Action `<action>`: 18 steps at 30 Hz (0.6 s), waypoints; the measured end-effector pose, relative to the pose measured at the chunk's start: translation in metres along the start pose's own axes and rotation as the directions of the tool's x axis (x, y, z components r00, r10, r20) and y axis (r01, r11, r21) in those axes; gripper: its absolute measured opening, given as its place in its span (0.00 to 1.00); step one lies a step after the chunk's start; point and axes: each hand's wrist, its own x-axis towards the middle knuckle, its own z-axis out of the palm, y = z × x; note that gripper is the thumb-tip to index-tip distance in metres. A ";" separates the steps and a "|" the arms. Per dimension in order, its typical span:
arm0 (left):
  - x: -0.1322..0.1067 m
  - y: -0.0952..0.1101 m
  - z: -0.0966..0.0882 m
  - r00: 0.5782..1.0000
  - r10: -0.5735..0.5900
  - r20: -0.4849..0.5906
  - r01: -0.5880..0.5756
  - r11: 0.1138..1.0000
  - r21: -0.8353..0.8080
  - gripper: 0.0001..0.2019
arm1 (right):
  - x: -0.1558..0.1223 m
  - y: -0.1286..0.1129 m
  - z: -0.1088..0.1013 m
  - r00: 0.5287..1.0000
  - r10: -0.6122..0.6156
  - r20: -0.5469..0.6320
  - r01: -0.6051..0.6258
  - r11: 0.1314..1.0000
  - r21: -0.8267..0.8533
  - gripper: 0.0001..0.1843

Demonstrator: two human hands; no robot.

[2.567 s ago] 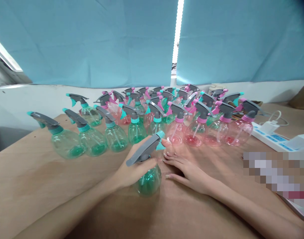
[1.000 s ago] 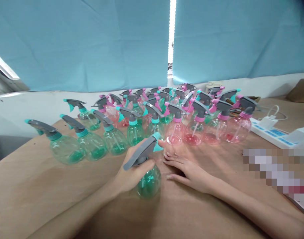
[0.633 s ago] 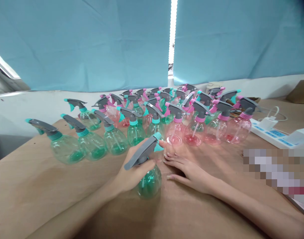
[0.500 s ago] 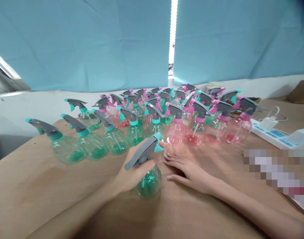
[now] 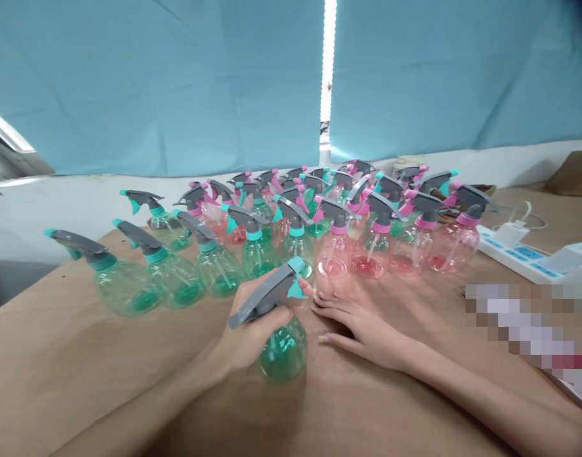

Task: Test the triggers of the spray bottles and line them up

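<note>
Green spray bottle [image 5: 285, 352] at the near middle of the table [image 5: 72, 368] has its neck grasped from the left by the left hand [image 5: 247, 333]; the right hand [image 5: 364, 330] lies unclenched just right of it.

Left grip [image 5: 249, 335] curled, right grip [image 5: 367, 330] palm-down

Blue sheeting [image 5: 167, 82], bright vertical gap [image 5: 327, 70], white wall [image 5: 66, 206] below, brown wooden tabletop [image 5: 81, 368]

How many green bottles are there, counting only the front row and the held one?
6: held bottle in the left hand; in the row, from the left, first bottle, second bottle, third bottle, fourth bottle, fifth bottle. Others behind, some partly hidden, uncounted.
</note>
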 end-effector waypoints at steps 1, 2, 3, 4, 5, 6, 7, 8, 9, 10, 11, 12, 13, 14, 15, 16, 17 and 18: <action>0.000 0.001 0.000 1.000 0.006 -0.011 -0.006 1.000 -0.015 0.15 | 0.000 0.000 0.000 1.000 -0.003 -0.004 0.003 1.000 0.003 0.30; 0.000 0.001 0.000 1.000 0.013 -0.015 -0.014 0.999 -0.035 0.14 | 0.000 0.001 0.000 1.000 -0.006 -0.007 0.006 1.000 0.006 0.30; 0.001 0.001 0.001 1.000 0.019 -0.012 -0.019 0.998 -0.054 0.13 | 0.000 0.001 0.000 1.000 -0.007 -0.008 0.007 1.000 0.007 0.30; 0.001 0.001 0.001 1.000 0.024 -0.007 -0.024 0.997 -0.072 0.12 | 0.000 0.001 0.001 1.000 -0.008 -0.007 0.009 1.000 0.008 0.30; 0.001 0.001 0.001 1.000 0.030 -0.003 -0.030 0.996 -0.087 0.12 | 0.000 0.001 0.001 1.000 -0.009 -0.006 0.009 1.000 0.009 0.30; 0.001 0.000 0.001 0.999 0.034 0.001 -0.034 0.995 -0.097 0.11 | 0.000 0.001 0.001 1.000 -0.010 -0.006 0.010 1.000 0.008 0.30; 0.001 -0.001 0.000 0.999 0.035 0.007 -0.034 0.994 -0.103 0.10 | 0.000 0.001 0.001 1.000 -0.010 -0.006 0.010 1.000 0.007 0.30; 0.000 -0.002 0.000 0.999 0.035 0.017 -0.033 0.993 -0.111 0.09 | 0.000 0.001 0.001 1.000 -0.011 -0.006 0.011 1.000 0.005 0.30; 0.000 -0.003 0.000 0.999 0.041 0.028 -0.037 0.991 -0.126 0.08 | 0.000 0.001 0.001 1.000 -0.012 -0.006 0.012 1.000 0.001 0.30; -0.001 -0.004 0.000 0.998 0.052 0.042 -0.046 0.988 -0.145 0.08 | 0.000 0.000 0.001 1.000 -0.011 -0.004 0.011 1.000 -0.004 0.30; -0.001 -0.005 -0.001 0.996 0.071 0.057 -0.061 0.985 -0.162 0.07 | 0.000 0.000 0.001 1.000 -0.010 0.000 0.010 1.000 -0.009 0.31; -0.001 -0.006 -0.001 0.993 0.089 0.071 -0.076 0.982 -0.175 0.07 | 0.000 0.000 0.000 1.000 -0.008 0.004 0.008 1.000 -0.012 0.31; -0.001 -0.007 -0.001 0.991 0.103 0.080 -0.088 0.980 -0.181 0.06 | 0.000 0.000 0.000 1.000 -0.006 0.007 0.006 1.000 -0.012 0.31; -0.001 -0.008 -0.001 0.990 0.111 0.083 -0.094 0.978 -0.184 0.06 | 0.000 0.000 0.000 1.000 -0.005 0.007 0.005 1.000 -0.009 0.31; 0.000 -0.008 -0.001 0.991 0.108 0.084 -0.091 0.979 -0.184 0.06 | 0.000 0.000 0.000 1.000 -0.006 0.007 0.006 1.000 -0.004 0.31; 0.000 -0.008 -0.001 0.991 0.104 0.083 -0.087 0.978 -0.188 0.06 | 0.000 0.000 0.000 1.000 -0.008 0.005 0.008 1.000 0.001 0.31; 0.001 -0.008 -0.001 0.992 0.100 0.080 -0.083 0.977 -0.195 0.06 | 0.000 0.000 0.000 1.000 -0.010 0.004 0.010 1.000 0.006 0.31; 0.001 -0.007 -0.001 0.992 0.099 0.079 -0.082 0.977 -0.199 0.06 | 0.000 0.001 0.000 1.000 -0.011 0.003 0.011 1.000 0.007 0.30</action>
